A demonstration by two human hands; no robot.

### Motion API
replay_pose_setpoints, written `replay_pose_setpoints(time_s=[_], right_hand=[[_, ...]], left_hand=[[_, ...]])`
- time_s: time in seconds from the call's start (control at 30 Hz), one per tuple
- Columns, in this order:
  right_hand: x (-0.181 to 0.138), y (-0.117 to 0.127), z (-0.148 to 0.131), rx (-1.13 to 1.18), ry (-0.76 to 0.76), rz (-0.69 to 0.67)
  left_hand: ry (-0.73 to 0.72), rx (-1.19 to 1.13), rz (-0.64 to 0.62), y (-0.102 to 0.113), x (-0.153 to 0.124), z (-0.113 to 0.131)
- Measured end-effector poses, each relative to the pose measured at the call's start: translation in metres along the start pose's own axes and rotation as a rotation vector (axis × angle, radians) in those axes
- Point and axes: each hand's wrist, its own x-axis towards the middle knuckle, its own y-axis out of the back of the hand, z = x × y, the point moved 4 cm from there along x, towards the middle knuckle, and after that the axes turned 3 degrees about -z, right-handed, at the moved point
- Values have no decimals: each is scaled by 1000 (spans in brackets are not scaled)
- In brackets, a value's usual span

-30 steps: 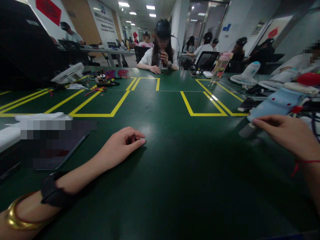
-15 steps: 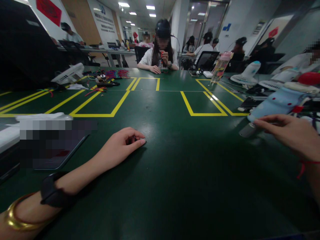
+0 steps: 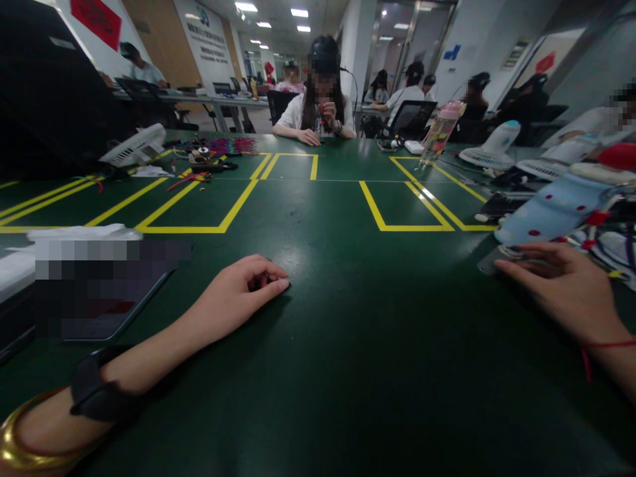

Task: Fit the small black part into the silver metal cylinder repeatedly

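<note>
My left hand [image 3: 248,285] rests on the green table, its fingers curled and the thumb drawn in close to the index fingertip. A bit of something dark shows at those fingertips, too small to name. Over at the right, my right hand [image 3: 566,285] has thumb and fingers closed around a short, smooth grey object [image 3: 489,260], partly covered by the fingers. Just behind that object lies a light blue item with red dots [image 3: 551,205], close to the right fingers.
A dark tablet-like device [image 3: 144,291] and white plastic wrapping [image 3: 84,233] lie at the left. White fans [image 3: 491,149] and a clear bottle with a pink lid [image 3: 440,136] stand back right. Tangled wires [image 3: 233,146] lie back left. A person [image 3: 322,99] sits opposite.
My right hand has come lower and slightly left, with the grey object now more covered by the fingers. My left hand has hardly moved.
</note>
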Motion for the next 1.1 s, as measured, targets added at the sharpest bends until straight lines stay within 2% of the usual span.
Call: replay_pose_setpoints(time_s=[0.17,0.3,0.37,0.5,0.57,0.63,0.83,0.9,1.03,1.1], right_hand=[[0,-1,-2,-62,9,23],[-15,-17,-35,81,220,66],[-30,-41,-64,203,336,-57],[-67,-102,-127,423,486,-459],[-82,-124,-151,479,548,-582],[-91,-137,-164,494,592,-644],[-96,-146,-165,490,601,-689],[-95,-147,-163,503,570,-683],[-94,-151,-160,527,517,-692],[-95,-152,-160,528,516,-724]], left_hand=[[2,0,4,-1,0,3],[1,10,14,-2,1,5],[-3,16,13,-2,1,5],[1,34,21,0,1,4],[-3,40,27,1,1,3],[-9,42,33,2,2,3],[8,36,52,-1,6,14],[-32,13,78,-4,10,30],[-223,-20,101,-11,25,70],[-262,-33,107,-12,33,82]])
